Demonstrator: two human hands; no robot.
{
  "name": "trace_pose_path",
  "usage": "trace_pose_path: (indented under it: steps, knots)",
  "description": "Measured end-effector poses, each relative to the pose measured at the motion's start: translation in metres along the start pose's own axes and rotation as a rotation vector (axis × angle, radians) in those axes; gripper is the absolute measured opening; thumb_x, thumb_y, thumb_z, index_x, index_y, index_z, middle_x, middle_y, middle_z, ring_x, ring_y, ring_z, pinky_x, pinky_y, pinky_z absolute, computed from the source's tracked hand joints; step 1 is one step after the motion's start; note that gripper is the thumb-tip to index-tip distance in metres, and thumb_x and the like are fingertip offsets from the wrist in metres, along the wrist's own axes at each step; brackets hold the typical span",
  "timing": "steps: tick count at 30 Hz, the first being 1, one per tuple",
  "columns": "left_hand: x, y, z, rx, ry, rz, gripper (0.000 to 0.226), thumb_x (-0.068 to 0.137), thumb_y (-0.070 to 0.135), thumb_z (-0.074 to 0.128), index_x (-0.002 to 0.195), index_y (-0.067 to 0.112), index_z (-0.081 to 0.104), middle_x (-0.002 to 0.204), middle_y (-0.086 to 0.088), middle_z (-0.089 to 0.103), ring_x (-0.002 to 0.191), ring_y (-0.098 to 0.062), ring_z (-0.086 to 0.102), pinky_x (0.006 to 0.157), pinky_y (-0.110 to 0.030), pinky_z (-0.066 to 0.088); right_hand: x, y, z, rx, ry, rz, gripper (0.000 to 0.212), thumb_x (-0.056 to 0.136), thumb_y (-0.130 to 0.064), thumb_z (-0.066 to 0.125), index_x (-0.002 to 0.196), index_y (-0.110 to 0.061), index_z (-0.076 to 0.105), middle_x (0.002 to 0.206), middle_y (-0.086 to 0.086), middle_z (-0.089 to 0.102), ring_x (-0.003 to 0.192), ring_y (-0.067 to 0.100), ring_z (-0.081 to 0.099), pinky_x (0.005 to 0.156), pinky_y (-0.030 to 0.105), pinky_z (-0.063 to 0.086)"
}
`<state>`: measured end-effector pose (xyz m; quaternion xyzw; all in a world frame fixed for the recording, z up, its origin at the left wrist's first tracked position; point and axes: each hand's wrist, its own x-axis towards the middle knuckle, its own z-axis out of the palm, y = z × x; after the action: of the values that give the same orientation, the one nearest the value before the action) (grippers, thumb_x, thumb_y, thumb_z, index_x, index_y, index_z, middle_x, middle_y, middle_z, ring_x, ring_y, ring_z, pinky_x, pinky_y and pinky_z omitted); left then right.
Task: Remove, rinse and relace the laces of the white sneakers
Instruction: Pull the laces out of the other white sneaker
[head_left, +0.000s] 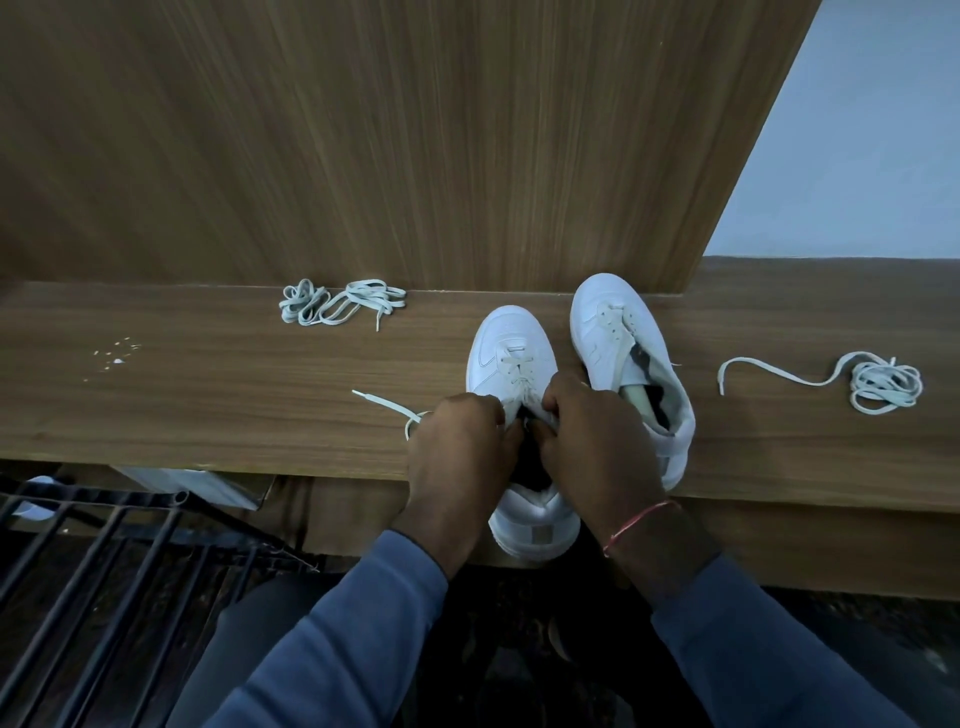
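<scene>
- On the wooden bench (208, 395), dead centre: near sneaker (511, 343), white, toe pointing away, heel hanging over the front edge.
- Threaded lace (387, 402) crosses the lower eyelets of that shoe; its free end trails out to the left, flat on the bench.
- Left hand (460, 441): grip closed, fingers curled at the shoe's left eyelet side, apparently pinching the threaded lace where it loops out beneath the hand; fingertips hidden.
- Right hand (592, 441): grip closed, fingers curled onto the near sneaker's upper by the top eyelets, thumb side facing the left hand.
- Red thread (641, 519) around the right wrist; blue sleeves on both arms.
- Far sneaker (608, 312) just beside on the right, touching the right hand's side, eyelets bare, tongue loose.
- Left lace bundle (340, 304) against the upright wood panel (415, 130), well apart from the shoes.
- Right lace bundle (883, 382) far right, one end snaking towards the far sneaker.
- Small pale crumbs (117, 353) far left.
- Black metal rack (104, 545) below the bench, lower left.
</scene>
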<state>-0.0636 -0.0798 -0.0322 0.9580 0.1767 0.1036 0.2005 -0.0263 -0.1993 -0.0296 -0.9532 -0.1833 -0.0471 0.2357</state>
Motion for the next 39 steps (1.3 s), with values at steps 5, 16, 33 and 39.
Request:
trace_pose_path:
  steps: [5,16,33,39]
  knots:
    - [0.006,-0.008,0.001,-0.113,0.045,0.007,0.033,0.086,0.041,0.057,0.071,0.012,0.063,0.065,-0.005,0.063,0.069,-0.029,0.06,0.058,-0.032,0.043,0.004,0.009,-0.004,0.095,0.041,0.031,0.013,0.09,-0.026,0.059,0.088,-0.013,0.059,0.074,0.005,0.066,0.073,0.026,0.063,0.069,0.041,0.052]
    - [0.005,-0.029,0.0,-0.39,-0.014,-0.094,0.019,0.074,0.029,0.071,0.063,0.019,0.059,0.051,0.008,0.058,0.052,-0.006,0.056,0.048,-0.019,0.038,-0.011,0.021,-0.007,0.25,0.063,-0.001,0.008,0.086,-0.017,0.068,0.081,-0.014,0.063,0.069,-0.002,0.067,0.066,0.014,0.064,0.065,0.04,0.053]
    - [0.013,-0.026,0.012,-0.28,-0.162,0.029,0.045,0.075,0.026,0.061,0.119,0.028,0.054,0.079,0.001,0.066,0.085,-0.023,0.064,0.07,-0.028,0.046,0.029,0.009,-0.022,0.251,-0.113,0.153,0.017,0.082,-0.032,0.067,0.072,-0.019,0.074,0.066,-0.006,0.07,0.068,0.011,0.067,0.069,0.035,0.057]
    - [0.014,-0.024,0.015,-0.25,-0.155,0.042,0.036,0.076,0.023,0.06,0.112,0.027,0.055,0.069,0.005,0.056,0.083,-0.026,0.064,0.066,-0.025,0.04,0.034,0.002,-0.008,0.251,-0.151,0.096,0.013,0.08,-0.021,0.065,0.071,-0.018,0.074,0.071,-0.005,0.07,0.072,0.013,0.065,0.071,0.038,0.057]
